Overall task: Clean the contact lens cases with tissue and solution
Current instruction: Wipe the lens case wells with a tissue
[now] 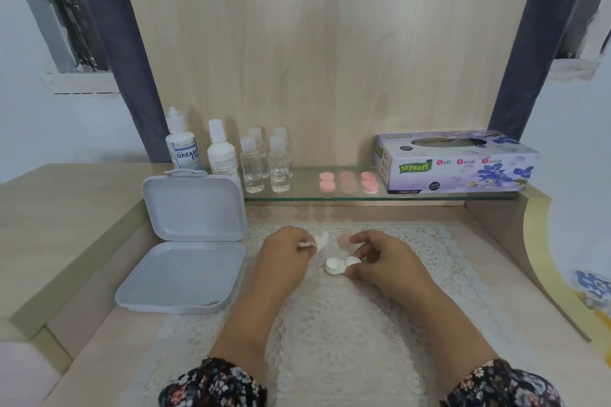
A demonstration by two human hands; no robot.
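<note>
On the lace-covered wooden table [330, 357], left hand [284, 251] pinches a crumpled white tissue [317, 241]; right hand [383, 261] pinches the white plastic lens case [340, 265].

Two bare forearms come in from the bottom edge, each ending in a bare hand: left hand [284, 251], right hand [383, 261]. No rings, watch or bracelet to be seen on either, and no gloves. Nails too small to tell.

Left sleeve [211, 383]: dark fabric, prob. black or navy, w/ a small all-over floral print; tiny blooms in pink, white and pale blue. Cuff sits partway up the forearm, edge a bit rumpled.

Right sleeve [502, 385]: same fabric and print, so one garment. Cuff likewise partway up the forearm. Rest of the garment is out of view.
</note>
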